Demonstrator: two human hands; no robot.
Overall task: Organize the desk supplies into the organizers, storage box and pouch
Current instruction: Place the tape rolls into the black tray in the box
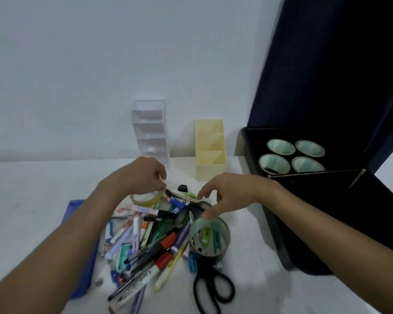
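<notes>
Two bare arms, no sleeves to be seen, left hand [143, 175] and right hand [232, 196] both bare, no rings, no watch, no gloves, short plain fingers [208, 215]

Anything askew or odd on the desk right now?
Nothing damaged. The pens and markers lie in a loose heap, with scissors at its edge. Both organizers, clear and yellow, are empty. Left hand holds a tape roll; right hand holds another.
</notes>
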